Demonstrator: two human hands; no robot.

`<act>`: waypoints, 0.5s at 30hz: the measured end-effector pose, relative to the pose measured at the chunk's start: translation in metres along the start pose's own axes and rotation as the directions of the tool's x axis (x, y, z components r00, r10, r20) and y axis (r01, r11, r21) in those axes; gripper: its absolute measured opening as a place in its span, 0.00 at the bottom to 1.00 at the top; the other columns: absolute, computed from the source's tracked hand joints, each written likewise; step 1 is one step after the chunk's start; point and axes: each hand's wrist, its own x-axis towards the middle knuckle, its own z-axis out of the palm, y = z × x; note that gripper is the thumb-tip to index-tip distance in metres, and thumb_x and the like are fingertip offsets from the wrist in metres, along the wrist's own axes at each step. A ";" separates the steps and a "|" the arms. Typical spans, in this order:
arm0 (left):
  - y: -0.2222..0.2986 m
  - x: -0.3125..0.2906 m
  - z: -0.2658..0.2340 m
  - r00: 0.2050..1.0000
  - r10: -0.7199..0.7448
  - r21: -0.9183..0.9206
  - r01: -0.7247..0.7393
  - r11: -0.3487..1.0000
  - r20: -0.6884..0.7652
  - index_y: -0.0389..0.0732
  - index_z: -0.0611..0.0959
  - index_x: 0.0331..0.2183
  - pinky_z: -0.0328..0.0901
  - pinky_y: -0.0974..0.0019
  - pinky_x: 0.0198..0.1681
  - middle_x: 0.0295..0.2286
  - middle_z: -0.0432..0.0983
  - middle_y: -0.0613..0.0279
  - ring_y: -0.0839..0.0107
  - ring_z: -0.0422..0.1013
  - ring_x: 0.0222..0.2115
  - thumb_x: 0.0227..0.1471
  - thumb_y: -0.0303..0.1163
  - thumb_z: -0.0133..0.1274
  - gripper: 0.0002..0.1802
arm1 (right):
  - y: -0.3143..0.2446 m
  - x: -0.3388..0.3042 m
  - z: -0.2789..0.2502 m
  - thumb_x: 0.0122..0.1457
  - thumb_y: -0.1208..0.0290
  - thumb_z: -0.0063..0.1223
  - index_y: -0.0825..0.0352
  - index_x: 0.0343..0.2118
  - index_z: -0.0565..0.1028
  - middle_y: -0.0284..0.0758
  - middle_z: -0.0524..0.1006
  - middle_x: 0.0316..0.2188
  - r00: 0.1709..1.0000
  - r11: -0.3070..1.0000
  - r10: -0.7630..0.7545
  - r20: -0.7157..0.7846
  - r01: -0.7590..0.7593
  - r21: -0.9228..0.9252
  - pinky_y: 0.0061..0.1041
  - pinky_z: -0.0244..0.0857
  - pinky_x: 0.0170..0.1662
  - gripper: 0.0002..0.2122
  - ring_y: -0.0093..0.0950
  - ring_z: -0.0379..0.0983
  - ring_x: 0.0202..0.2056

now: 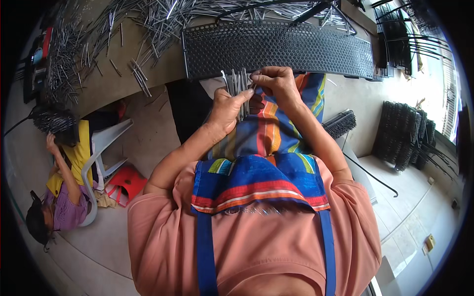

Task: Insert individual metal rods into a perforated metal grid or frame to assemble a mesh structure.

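My left hand (229,106) is closed round a bundle of thin grey metal rods (238,84), held upright over my lap with the upper ends uneven. At the right side of that bundle, the thumb and fingers of my right hand (280,86) pinch what looks like a single rod, mostly hidden by the fingers. Just beyond both hands stands a long black perforated metal tray (276,49). A striped blue and orange apron (269,128) covers my lap below the bundle.
Loose metal rods (163,19) lie heaped across the table (111,86). At the left, a person in purple and yellow (74,197) sits on a white plastic chair (91,172) beside a red stool (126,185). Stacked black wire-like pieces (397,135) stand at the right, near a hooked black rod (370,175).
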 end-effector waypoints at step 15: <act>-0.004 0.005 -0.060 0.961 -0.217 0.118 0.238 0.964 -0.170 0.34 0.82 0.35 0.71 0.68 0.28 0.25 0.79 0.59 0.73 0.75 0.24 0.51 0.24 0.52 0.08 | -0.024 0.026 -0.005 0.57 0.75 0.58 0.70 0.30 0.78 0.26 0.73 0.18 0.882 0.923 -0.383 -0.275 0.351 -0.158 0.15 0.58 0.22 0.04 0.13 0.65 0.18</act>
